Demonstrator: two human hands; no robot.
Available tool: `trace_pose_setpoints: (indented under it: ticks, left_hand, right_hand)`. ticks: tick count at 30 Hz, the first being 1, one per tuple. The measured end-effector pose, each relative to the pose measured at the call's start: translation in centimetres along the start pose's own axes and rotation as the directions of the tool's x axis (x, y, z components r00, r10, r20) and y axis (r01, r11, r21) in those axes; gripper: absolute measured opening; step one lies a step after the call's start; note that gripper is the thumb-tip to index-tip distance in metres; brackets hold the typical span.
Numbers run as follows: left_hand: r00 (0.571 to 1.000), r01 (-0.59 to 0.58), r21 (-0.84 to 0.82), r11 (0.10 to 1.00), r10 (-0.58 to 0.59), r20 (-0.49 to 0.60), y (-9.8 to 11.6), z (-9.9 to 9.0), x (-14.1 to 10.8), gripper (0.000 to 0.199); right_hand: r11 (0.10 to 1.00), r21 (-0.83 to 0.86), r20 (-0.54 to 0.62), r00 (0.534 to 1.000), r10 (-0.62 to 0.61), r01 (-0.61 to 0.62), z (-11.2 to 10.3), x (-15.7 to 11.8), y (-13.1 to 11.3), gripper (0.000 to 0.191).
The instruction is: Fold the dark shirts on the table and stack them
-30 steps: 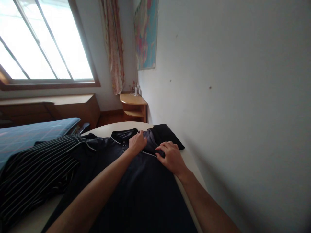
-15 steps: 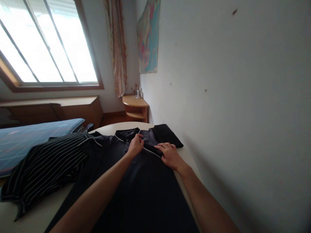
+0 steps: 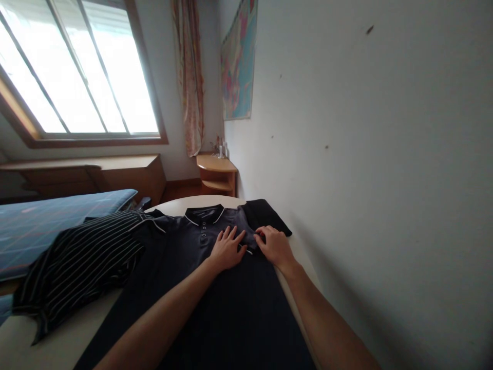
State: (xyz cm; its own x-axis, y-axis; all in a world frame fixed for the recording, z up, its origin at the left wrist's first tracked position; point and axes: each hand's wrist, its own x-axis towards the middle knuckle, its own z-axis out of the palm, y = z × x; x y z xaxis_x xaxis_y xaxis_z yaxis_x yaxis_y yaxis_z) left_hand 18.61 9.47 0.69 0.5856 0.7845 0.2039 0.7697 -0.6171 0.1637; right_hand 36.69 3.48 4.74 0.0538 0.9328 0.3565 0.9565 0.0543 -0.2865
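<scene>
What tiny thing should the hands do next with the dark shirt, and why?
I'd probably have the right hand gently pull the shoulder cloth outward to smooth it. Only a short bit of white trim peeks out between the hands, while the trim on the other shoulder shows a longer line. The left hand is spread flat on the shirt, so it could steady it.

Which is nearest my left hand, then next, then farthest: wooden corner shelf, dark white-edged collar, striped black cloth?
1. Dark white-edged collar: just beyond your left hand.
2. Striped black cloth: on the left.
3. Wooden corner shelf: far, past the cream table.
</scene>
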Motion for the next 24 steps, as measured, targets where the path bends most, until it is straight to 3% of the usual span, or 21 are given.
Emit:
trace_pose_setpoints:
  ticks: [2,5,8,11,18,24]
  left_hand:
    - [0.999,0.008,-0.024,1.000,-0.007,0.043,0.4,-0.1,-0.3,0.064]
    - [0.996,0.078,-0.050,0.996,-0.080,-0.030,0.6,-0.2,-0.5,0.071]
    - [0.960,0.241,-0.096,0.966,-0.251,-0.121,0.2,-0.5,-0.2,0.061]
    - [0.928,0.337,-0.141,0.931,-0.354,-0.116,-0.9,-1.0,0.7,0.050]
    - [0.890,0.436,-0.182,0.881,-0.453,-0.062,-3.3,-2.0,3.0,0.035]
    - [0.904,0.399,-0.133,0.907,-0.413,-0.107,-2.6,-2.3,2.3,0.029]
  right_hand:
    - [0.997,-0.047,0.006,0.998,0.060,-0.060,0.2,0.1,0.1,0.022]
    - [0.991,-0.099,0.013,0.996,0.093,-0.091,0.7,0.2,0.3,0.020]
    - [0.989,-0.113,0.004,0.995,0.098,-0.097,1.0,0.3,0.2,0.021]
    - [0.988,-0.112,0.002,0.995,0.104,-0.103,1.0,0.3,0.2,0.022]
    - [0.985,-0.129,0.026,0.992,0.120,-0.116,0.9,0.3,0.2,0.028]
    - [0.982,-0.133,0.016,0.990,0.138,-0.135,0.9,0.5,0.0,0.026]
